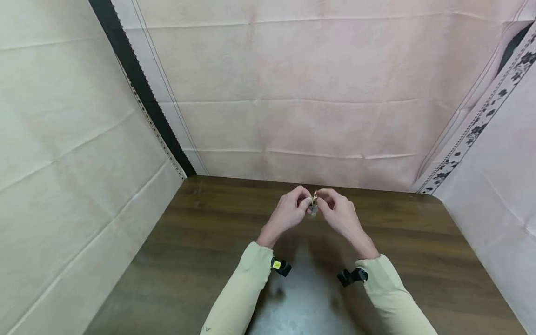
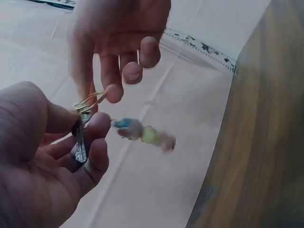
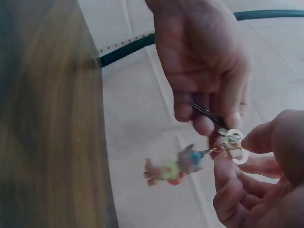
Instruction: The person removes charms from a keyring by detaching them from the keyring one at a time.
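Above the table, my left hand point(image 1: 289, 211) and right hand point(image 1: 341, 216) meet at a small keychain. In the left wrist view, the left thumb and fingers pinch a metal key point(image 2: 80, 145) near its head. A gold-coloured split ring point(image 3: 236, 147) passes through the key end, and the right thumb and fingers pinch that ring. From the ring, on a short chain, dangles a small figurine charm point(image 3: 173, 168) with a blue top and a yellow-green middle; it looks blurred. In the right wrist view the key point(image 3: 206, 115) points away from the ring, partly covered by left fingers.
A brown wooden table point(image 1: 201, 251) lies under both hands. Pale cloth sheets point(image 1: 314, 93) hang behind it and at both sides, with a dark strip point(image 1: 146, 88) at left and a floral border point(image 1: 481, 121) at right. Each wrist wears a black camera mount point(image 1: 352, 276).
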